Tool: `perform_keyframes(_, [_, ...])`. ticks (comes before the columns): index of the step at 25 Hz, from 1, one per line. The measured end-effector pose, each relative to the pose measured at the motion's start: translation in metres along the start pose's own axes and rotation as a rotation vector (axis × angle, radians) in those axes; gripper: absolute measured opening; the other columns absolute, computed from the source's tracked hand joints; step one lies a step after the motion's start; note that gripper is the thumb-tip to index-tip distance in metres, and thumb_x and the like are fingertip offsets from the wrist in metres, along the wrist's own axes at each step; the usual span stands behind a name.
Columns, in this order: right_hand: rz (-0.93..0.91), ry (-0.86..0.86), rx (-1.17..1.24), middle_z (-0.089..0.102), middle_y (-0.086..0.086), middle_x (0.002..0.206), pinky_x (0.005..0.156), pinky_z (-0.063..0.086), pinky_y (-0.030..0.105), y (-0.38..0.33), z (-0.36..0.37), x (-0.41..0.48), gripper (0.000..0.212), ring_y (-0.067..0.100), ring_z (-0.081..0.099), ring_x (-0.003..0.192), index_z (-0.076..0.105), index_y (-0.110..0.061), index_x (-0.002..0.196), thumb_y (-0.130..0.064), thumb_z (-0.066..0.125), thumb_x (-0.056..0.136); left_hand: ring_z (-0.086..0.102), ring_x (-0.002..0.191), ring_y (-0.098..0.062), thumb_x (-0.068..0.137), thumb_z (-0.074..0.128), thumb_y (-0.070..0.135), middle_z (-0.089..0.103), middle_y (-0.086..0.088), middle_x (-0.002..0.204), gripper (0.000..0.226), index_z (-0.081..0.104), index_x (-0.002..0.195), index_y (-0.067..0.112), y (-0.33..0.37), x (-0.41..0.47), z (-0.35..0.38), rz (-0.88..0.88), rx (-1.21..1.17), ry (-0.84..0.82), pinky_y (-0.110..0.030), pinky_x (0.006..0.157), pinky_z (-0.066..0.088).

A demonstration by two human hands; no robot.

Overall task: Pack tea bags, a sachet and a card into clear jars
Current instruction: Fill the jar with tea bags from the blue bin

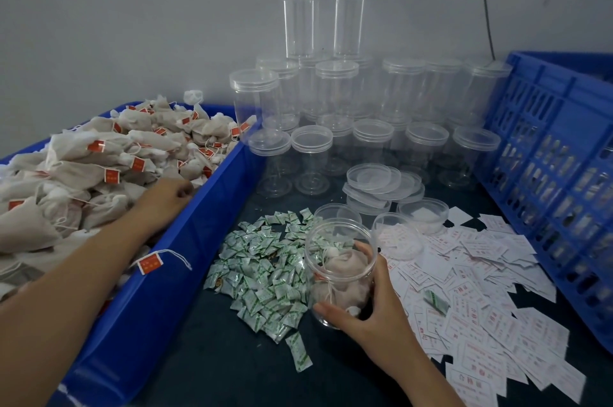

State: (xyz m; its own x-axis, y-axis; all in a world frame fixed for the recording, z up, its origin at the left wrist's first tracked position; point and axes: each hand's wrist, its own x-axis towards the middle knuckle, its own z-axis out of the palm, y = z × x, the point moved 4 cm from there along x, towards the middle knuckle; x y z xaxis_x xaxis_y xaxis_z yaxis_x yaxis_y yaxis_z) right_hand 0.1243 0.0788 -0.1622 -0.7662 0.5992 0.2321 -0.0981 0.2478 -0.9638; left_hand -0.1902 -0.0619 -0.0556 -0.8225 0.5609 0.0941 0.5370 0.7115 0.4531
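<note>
Between the green sachets (265,274) and the white cards (481,274), the right hand (368,303) is gripping an open, tilted clear jar (331,240) with tea bags (345,269) lying inside. On the left side, the left hand (172,192) is reaching into the blue bin (185,240), which is heaped with more of them. Its fingers are curling downward, and I cannot tell if they are pinching one.

The right hand (368,317) grips an open jar (326,237) holding tea bags (345,269). Left of the jar lie sachets (265,277), then a blue bin (179,274) with the left hand (174,194) inside; cards (481,307) lie right.
</note>
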Motion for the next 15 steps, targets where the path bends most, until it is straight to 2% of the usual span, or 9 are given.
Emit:
perform_keyframes(2, [-0.002, 0.0, -0.001, 0.055, -0.021, 0.136, 0.097, 0.048, 0.015, -0.001, 0.0, 0.001, 0.099, 0.003, 0.057, 0.125, 0.035, -0.047, 0.142, -0.05, 0.093, 0.062, 0.059, 0.079, -0.021, 0.099, 0.046, 0.014, 0.065, -0.015, 0.097, 0.014, 0.057, 0.094, 0.008, 0.019, -0.011, -0.018, 0.039, -0.23, 0.228, -0.035, 0.072, 0.043])
perform_keyframes(4, [-0.003, 0.0, -0.004, 0.054, -0.022, 0.137, 0.099, 0.048, 0.015, 0.0, 0.0, 0.001, 0.1, 0.003, 0.056, 0.126, 0.034, -0.047, 0.142, -0.05, 0.093, 0.062, 0.068, 0.079, -0.022, 0.1, 0.044, 0.017, 0.069, -0.01, 0.09, 0.015, 0.055, 0.091, 0.012, 0.041, -0.023, -0.029, 0.076, -0.633, 0.245, -0.037, 0.077, 0.052])
perform_keyframes(6, [-0.005, 0.0, -0.015, 0.053, -0.022, 0.138, 0.099, 0.048, 0.015, 0.0, 0.0, 0.002, 0.1, 0.002, 0.055, 0.126, 0.033, -0.048, 0.143, -0.05, 0.093, 0.062, 0.07, 0.076, -0.023, 0.1, 0.043, 0.016, 0.07, -0.005, 0.079, 0.017, 0.055, 0.088, 0.014, 0.068, -0.039, -0.04, 0.121, -0.887, 0.193, -0.038, 0.078, 0.054])
perform_keyframes(10, [0.003, 0.001, -0.008, 0.054, -0.021, 0.137, 0.099, 0.049, 0.017, 0.001, 0.0, 0.0, 0.1, 0.004, 0.057, 0.125, 0.034, -0.048, 0.142, -0.049, 0.094, 0.062, 0.058, 0.06, -0.016, 0.097, 0.043, 0.009, 0.06, -0.002, 0.066, 0.018, 0.055, 0.083, 0.01, 0.129, -0.068, -0.05, 0.249, -1.273, 0.016, -0.032, 0.068, 0.053])
perform_keyframes(13, [0.012, 0.01, 0.007, 0.057, -0.022, 0.132, 0.092, 0.05, 0.013, 0.001, 0.0, 0.001, 0.095, 0.004, 0.059, 0.122, 0.037, -0.049, 0.139, -0.046, 0.094, 0.063, 0.056, 0.054, -0.016, 0.096, 0.045, 0.008, 0.058, -0.004, 0.064, 0.017, 0.055, 0.082, 0.005, 0.17, -0.088, -0.038, 0.273, -1.386, -0.203, -0.031, 0.066, 0.056])
perform_keyframes(15, [0.03, 0.011, 0.016, 0.059, -0.023, 0.128, 0.089, 0.051, 0.013, 0.002, 0.0, 0.002, 0.091, 0.002, 0.06, 0.119, 0.038, -0.054, 0.135, -0.047, 0.094, 0.063, 0.058, 0.054, -0.02, 0.097, 0.046, 0.006, 0.06, -0.006, 0.064, 0.018, 0.056, 0.082, 0.004, 0.185, -0.098, -0.022, 0.303, -1.346, -0.305, -0.037, 0.069, 0.058])
